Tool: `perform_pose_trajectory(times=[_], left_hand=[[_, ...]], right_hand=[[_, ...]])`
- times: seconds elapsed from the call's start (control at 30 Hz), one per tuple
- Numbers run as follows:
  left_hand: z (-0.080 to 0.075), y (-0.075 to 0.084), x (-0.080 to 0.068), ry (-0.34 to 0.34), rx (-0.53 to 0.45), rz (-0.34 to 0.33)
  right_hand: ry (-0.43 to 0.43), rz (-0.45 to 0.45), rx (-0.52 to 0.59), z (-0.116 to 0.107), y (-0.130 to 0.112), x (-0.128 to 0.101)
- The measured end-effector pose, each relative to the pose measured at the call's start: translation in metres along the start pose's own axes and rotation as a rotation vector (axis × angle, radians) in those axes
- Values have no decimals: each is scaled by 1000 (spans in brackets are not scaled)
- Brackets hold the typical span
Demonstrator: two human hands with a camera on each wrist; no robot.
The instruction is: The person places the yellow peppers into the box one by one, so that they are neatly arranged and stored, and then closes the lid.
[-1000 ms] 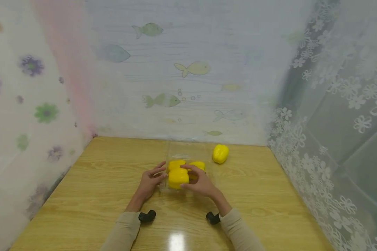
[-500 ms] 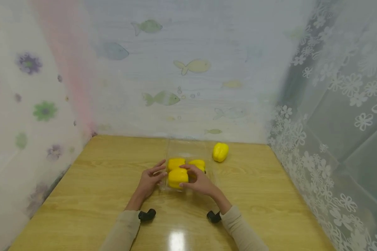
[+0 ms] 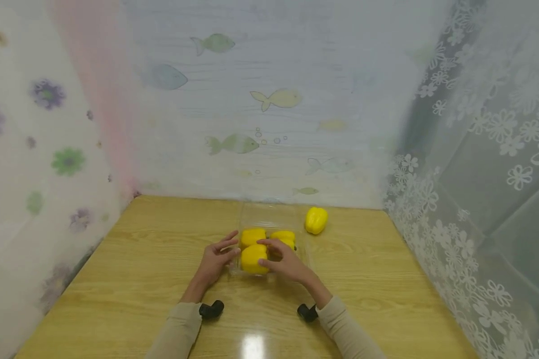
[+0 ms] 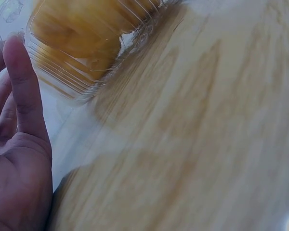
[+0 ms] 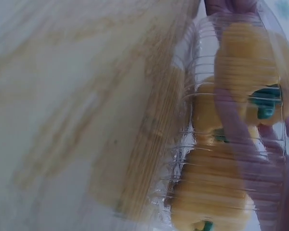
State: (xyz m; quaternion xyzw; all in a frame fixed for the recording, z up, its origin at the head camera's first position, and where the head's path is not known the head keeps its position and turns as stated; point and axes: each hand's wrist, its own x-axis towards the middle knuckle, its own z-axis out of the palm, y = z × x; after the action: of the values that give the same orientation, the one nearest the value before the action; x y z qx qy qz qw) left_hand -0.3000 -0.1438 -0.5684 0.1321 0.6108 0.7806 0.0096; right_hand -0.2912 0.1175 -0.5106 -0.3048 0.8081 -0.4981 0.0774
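A clear plastic clamshell container [image 3: 302, 252] stands on the wooden table [image 3: 139, 259] with its lid open toward the back. Three yellow peppers lie in it, and my right hand [image 3: 269, 254] grips the nearest pepper [image 3: 251, 260] from above, thumb at its front. In the right wrist view the fingers [image 5: 241, 139] show through the ribbed container wall [image 5: 183, 159] among the peppers [image 5: 245, 57]. My left hand [image 3: 228, 247] rests with straight fingers against the container's left side. In the left wrist view the left fingers [image 4: 19, 91] lie beside the container [image 4: 82, 53].
A fourth yellow pepper [image 3: 316, 220] lies loose on the table, right of the open lid [image 3: 266, 215]. Patterned curtains close in the table at the back [image 3: 269, 124], the left [image 3: 49, 164] and the right [image 3: 467, 199].
My right hand and the near pepper have shifted slightly lower in the container. The left hand and the loose pepper stay where they were.
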Motion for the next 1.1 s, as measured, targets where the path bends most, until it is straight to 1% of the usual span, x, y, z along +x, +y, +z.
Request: perform_pose_trajectory(times=[0.17, 0.4, 0.5, 0.63, 0.83, 1.0, 1.1], left_hand=[[0, 0, 0, -1, 20, -2], [1, 2, -1, 9, 12, 5], [1, 3, -1, 7, 11, -2], [1, 4, 0, 9, 26, -5], [1, 5, 0, 5, 44, -7], [1, 5, 0, -15, 46, -10], [1, 5, -1, -11, 35, -9]], right_hand=[[-15, -11, -43, 0, -3, 1], [-42, -10, -120, -2, -2, 1], [-38, -8, -124, -3, -1, 2], [-11, -8, -114, -2, 0, 3], [7, 22, -83, -2, -2, 1], [-8, 25, -104, -4, -3, 1], [-38, 30, -104, -5, -2, 1]])
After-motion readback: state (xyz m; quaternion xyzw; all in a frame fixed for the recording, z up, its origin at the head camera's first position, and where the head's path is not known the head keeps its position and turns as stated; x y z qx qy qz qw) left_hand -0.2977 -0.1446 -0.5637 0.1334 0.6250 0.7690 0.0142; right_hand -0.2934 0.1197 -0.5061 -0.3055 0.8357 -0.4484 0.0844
